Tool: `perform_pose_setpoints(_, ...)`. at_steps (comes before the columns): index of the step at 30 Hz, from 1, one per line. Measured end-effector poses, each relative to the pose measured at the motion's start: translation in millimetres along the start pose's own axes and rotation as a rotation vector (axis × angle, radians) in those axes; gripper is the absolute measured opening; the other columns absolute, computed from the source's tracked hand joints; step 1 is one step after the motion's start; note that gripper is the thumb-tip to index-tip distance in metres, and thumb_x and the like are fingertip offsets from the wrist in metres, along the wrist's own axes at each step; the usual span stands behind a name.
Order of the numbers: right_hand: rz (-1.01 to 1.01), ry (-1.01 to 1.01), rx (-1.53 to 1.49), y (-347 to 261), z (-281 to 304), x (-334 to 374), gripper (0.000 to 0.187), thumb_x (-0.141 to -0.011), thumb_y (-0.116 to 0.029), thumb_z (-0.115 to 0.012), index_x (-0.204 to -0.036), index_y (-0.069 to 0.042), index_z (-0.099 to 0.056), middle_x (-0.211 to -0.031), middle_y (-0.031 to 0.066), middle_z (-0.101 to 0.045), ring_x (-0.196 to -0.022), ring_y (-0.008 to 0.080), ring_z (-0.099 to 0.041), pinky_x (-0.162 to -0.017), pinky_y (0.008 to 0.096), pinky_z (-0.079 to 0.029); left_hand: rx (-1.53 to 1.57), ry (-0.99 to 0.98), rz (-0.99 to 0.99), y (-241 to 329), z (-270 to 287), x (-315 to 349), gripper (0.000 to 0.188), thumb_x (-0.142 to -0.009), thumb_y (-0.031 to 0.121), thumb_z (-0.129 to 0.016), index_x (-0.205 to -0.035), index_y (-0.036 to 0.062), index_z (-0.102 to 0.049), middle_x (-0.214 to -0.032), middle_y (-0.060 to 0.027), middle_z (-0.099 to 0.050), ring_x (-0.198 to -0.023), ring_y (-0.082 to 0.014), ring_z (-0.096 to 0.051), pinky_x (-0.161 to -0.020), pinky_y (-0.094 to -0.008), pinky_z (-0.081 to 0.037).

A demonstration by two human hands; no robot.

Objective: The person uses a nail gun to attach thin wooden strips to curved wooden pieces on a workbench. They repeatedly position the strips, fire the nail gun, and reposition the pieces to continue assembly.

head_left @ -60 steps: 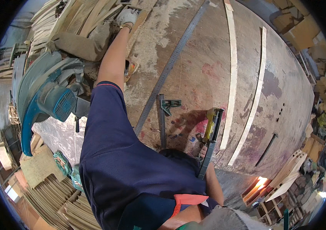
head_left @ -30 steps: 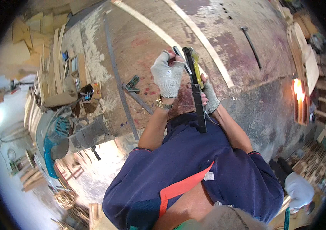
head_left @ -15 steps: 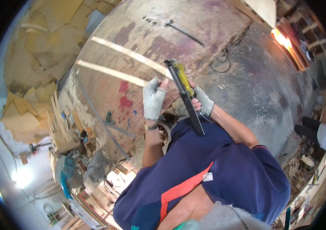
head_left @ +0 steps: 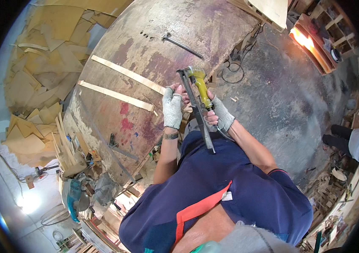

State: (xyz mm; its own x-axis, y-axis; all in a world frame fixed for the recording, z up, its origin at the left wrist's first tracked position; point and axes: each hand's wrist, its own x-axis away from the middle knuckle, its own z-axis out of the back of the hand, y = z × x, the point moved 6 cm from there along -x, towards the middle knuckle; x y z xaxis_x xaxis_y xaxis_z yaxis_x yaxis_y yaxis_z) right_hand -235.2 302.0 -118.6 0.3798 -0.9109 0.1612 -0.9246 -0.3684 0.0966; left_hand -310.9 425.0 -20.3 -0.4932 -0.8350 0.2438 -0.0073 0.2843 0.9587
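Note:
My right hand [head_left: 223, 114], in a fingerless grey-white work glove, is wrapped round the rear of the handle of a yellow-green air nail gun [head_left: 202, 89]. The gun's long dark magazine slants down toward my lap. My left hand [head_left: 172, 109], gloved the same way and with a watch at the wrist, is beside the magazine. Its bare fingers are curled in by the thumb; anything between them is too small to make out. Just beyond that hand, two pale wooden strips, a far one [head_left: 128, 74] and a near one [head_left: 116, 95], lie on the worn, paint-stained worktable [head_left: 145, 55].
A dark-handled hammer [head_left: 183, 45] lies farther back on the table. A cable [head_left: 234, 76] coils off the table's right side. Offcut sheets [head_left: 48, 55] are heaped at the left, above a teal power saw [head_left: 74, 194]. Another person's legs [head_left: 340, 139] show at far right.
My left hand has moved in toward the nail gun, its fingers now curled beside the magazine. My right hand keeps its grip on the gun. The whole view has shifted slightly.

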Motion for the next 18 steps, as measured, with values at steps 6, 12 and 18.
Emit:
perform_pose_setpoints(6, 0.011, 0.275, 0.069, -36.1, -2.7, -10.1, 0.075, -0.092, -0.080, -0.047, -0.083, -0.009, -0.066, -0.046, -0.0010, -0.044, -0.029, 0.0112, -0.038, -0.027, 0.0278, -0.032, -0.201, -0.015, -0.029, -5.0, -0.5, -38.6, 0.035, -0.099, 0.025, -0.070, -0.120, -0.0030, -0.068, -0.080, 0.0030, -0.063, -0.063, -0.0044, -0.056, -0.057, -0.0220, -0.047)
perform_pose_setpoints(12, 0.014, 0.309, 0.124, -84.8, -17.0, -55.6, 0.079, -0.096, -0.076, -0.046, -0.112, -0.002, -0.069, -0.045, -0.0025, -0.042, -0.029, 0.0090, -0.038, -0.027, 0.0257, -0.031, -0.544, 0.031, -0.190, 17.4, 15.7, -112.5, 0.025, -0.088, 0.020, -0.074, -0.094, -0.0048, -0.071, -0.074, -0.0161, -0.069, -0.065, -0.0191, -0.066, -0.061, -0.0376, -0.052)
perform_pose_setpoints(18, -0.129, 0.077, -0.004, -98.7, -29.1, -112.6, 0.064, -0.098, -0.072, -0.047, -0.107, -0.014, -0.071, -0.050, 0.0035, -0.047, -0.033, 0.0144, -0.043, -0.031, 0.0296, -0.039, -0.845, 0.139, -0.214, 40.4, 49.7, -153.2, 0.032, -0.084, 0.029, -0.074, -0.089, -0.0022, -0.070, -0.074, -0.0198, -0.069, -0.069, -0.0307, -0.072, -0.064, -0.0411, -0.055)
